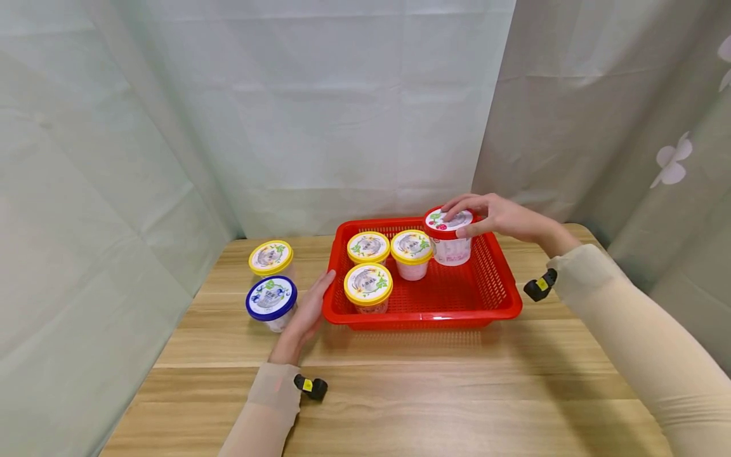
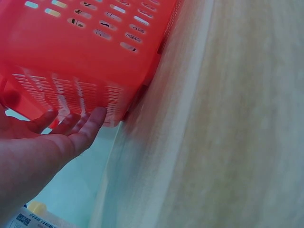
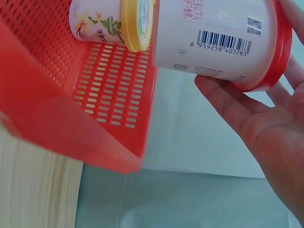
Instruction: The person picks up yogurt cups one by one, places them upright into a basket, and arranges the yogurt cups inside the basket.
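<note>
My right hand (image 1: 505, 219) grips a red-lidded tub (image 1: 452, 249) by its lid, fingers across the top and thumb at the near edge. The tub is held upright over the back right of a red plastic basket (image 1: 422, 316); its barcode side shows in the right wrist view. Three yellow-lidded tubs, at back left (image 1: 368, 245), middle (image 1: 412, 246) and front left (image 1: 368, 284), stand inside the basket. My left hand (image 1: 307, 312) lies against the basket's left side, and its fingers (image 2: 88, 130) reach nearly straight along the slotted wall in the left wrist view.
Left of the basket, a yellow-lidded tub (image 1: 271, 256) stands behind a blue-lidded tub (image 1: 271, 297), close to my left hand. The wooden table (image 1: 434, 400) extends toward me. Pale curtains (image 1: 320, 114) hang behind and on both sides.
</note>
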Demonstrator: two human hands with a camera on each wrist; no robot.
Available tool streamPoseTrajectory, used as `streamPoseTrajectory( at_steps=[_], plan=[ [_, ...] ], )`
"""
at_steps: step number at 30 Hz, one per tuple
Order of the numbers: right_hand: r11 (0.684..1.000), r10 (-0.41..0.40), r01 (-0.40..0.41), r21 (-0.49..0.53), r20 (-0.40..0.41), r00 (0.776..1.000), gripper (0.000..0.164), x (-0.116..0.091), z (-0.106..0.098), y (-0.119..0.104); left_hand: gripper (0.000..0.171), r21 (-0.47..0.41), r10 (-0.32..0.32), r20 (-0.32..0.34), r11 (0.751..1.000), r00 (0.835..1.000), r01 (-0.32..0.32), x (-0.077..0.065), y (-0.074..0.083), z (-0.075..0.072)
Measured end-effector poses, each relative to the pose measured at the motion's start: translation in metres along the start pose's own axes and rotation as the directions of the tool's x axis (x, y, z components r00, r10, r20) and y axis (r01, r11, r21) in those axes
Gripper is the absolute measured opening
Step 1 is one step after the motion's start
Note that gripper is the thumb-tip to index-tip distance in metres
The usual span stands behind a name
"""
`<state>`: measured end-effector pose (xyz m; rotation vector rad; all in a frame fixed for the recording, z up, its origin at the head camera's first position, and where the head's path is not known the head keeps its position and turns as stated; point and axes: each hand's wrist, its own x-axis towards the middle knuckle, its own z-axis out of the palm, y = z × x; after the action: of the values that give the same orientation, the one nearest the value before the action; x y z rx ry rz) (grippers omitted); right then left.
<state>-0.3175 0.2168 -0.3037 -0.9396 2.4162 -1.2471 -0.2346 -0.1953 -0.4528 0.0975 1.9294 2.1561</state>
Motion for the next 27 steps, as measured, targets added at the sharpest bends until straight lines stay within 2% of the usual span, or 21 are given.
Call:
streamPoseTrajectory(
  at_steps=[8,17,27],
  plan=[
    [1.000,-0.017,0.017,-0.004,0.056,0.998,0.032,0.008,0.009,-0.002,0.074,0.007,-0.005,-0.003,1.000,1.000,0.005,0.000,0.000,-0.001],
    [0.998,-0.035,0.046,-0.054,0.177,0.984,0.031,0.018,0.018,-0.006,0.075,0.010,-0.001,-0.009,1.000,1.000,0.001,0.000,-0.002,-0.001],
    [0.999,0.017,-0.005,-0.051,0.229,0.973,0.032,0.024,0.027,-0.006,0.077,0.029,-0.017,-0.025,0.999,1.000,0.018,-0.001,-0.002,-0.001]
  ],
)
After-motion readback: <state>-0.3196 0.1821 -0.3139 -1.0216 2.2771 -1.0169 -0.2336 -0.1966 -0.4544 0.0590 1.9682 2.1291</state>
